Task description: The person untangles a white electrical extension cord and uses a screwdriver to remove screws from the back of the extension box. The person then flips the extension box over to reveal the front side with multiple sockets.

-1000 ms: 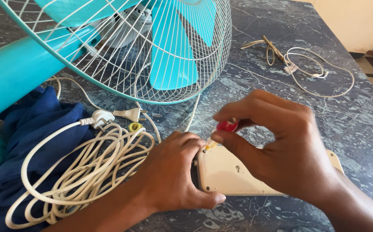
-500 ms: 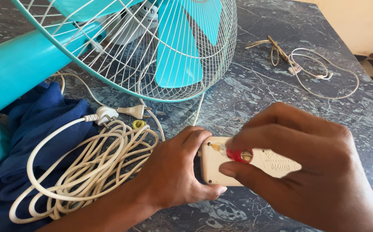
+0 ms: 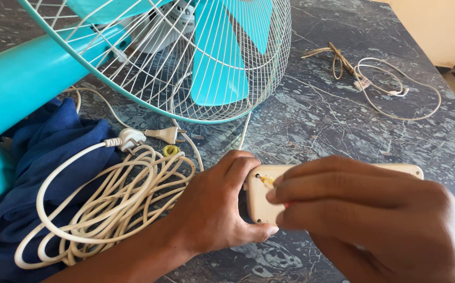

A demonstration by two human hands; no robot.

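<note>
A cream flat plastic box (image 3: 395, 170) lies on the dark marbled table (image 3: 316, 120). My left hand (image 3: 211, 209) grips its left end, thumb under the near edge. My right hand (image 3: 363, 209) is closed over a small red-handled screwdriver; only a sliver of red (image 3: 286, 205) and the yellow tip end (image 3: 266, 181) show. The tip sits at a hole in the box's left end. My right hand hides most of the box.
A teal fan with a white wire cage (image 3: 185, 57) lies on its side at the back left. A coiled white cable with a plug (image 3: 107, 204) rests on blue cloth (image 3: 33, 183). Thin loose wires (image 3: 379, 84) lie at the back right.
My right hand has come lower and closer over the box, covering the red handle. The screwdriver tip now sits at the box's left end. My left hand has stayed on the box.
</note>
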